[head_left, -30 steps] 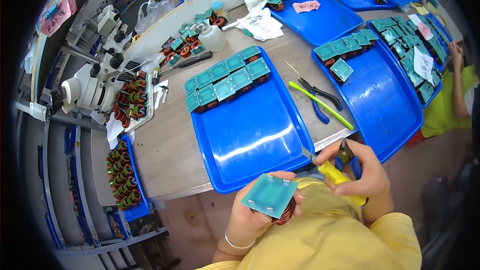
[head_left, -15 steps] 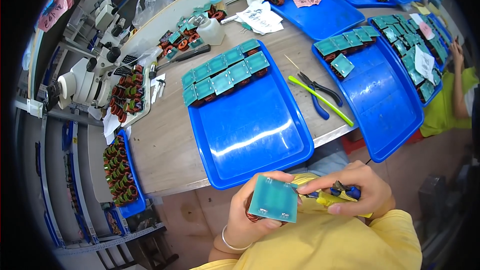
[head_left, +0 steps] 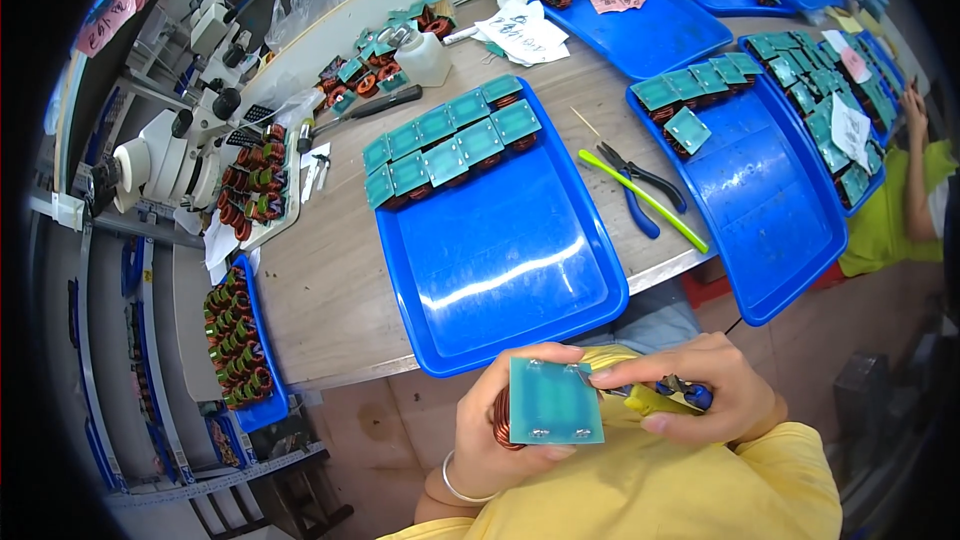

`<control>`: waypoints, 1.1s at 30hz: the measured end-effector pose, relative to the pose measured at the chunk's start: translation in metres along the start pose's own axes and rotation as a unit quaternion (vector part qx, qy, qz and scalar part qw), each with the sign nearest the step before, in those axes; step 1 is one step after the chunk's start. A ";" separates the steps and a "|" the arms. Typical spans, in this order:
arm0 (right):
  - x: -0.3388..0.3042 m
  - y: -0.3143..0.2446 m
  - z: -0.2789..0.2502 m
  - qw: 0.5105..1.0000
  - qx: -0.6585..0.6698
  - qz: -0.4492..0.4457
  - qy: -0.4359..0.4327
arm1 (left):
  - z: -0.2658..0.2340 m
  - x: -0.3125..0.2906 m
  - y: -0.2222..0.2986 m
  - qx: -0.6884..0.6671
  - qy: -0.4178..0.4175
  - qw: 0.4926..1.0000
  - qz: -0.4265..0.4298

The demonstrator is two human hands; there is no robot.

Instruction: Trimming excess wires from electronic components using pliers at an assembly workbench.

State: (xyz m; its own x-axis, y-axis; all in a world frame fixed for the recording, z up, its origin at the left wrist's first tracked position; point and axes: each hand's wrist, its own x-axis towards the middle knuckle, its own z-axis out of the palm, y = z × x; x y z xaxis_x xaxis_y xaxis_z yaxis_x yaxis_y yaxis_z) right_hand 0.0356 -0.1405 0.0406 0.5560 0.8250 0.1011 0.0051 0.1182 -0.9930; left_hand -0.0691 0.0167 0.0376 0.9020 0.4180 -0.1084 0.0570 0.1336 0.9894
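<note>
Clearly the step in hand is work on one part: the left hand (head_left: 500, 430) grips a small green circuit board (head_left: 555, 402) with a copper coil (head_left: 500, 420) on its far side, below the near edge of the worktop (head_left: 320, 280) and just above the yellow shirt. The right hand (head_left: 715, 395) is closed around a yellow-handled tool (head_left: 655, 400) (its tip is hidden behind the board, so I cannot tell its kind), and its index finger touches the top right corner of the board.

The board faces its flat solder side up to the camera. Its long axis runs left to right, a little tilted, with the coil hanging under and to the left.

I judge the next move needs a steady board and a fine placing of the tool tip at the right edge of the board.

Just beyond the hands lies a big blue tray (head_left: 500, 250) with similar boards in two rows (head_left: 450, 145) at its far end. Blue-handled pliers (head_left: 640, 190) and a green stick (head_left: 645, 200) lie between this tray and a second blue tray (head_left: 770, 200) to the right.
</note>
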 end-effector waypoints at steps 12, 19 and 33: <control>0.000 0.004 0.001 1.000 -0.027 0.002 -0.005 | -0.001 0.001 -0.002 0.000 -0.001 1.000 0.003; 0.003 -0.004 -0.005 0.997 -0.015 0.063 -0.044 | -0.017 0.003 -0.009 0.021 -0.065 0.997 0.038; 0.001 -0.003 -0.001 0.993 -0.060 0.097 -0.044 | -0.014 0.002 -0.022 -0.051 -0.095 0.992 0.068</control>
State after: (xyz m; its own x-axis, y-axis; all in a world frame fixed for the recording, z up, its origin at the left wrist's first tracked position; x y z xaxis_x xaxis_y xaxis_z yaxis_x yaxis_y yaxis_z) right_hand 0.0367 -0.1400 0.0438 0.4813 0.8716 -0.0931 0.0062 -0.1096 -0.9940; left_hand -0.0746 0.0272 0.0145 0.9634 0.2622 0.0555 -0.1059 0.1822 0.9775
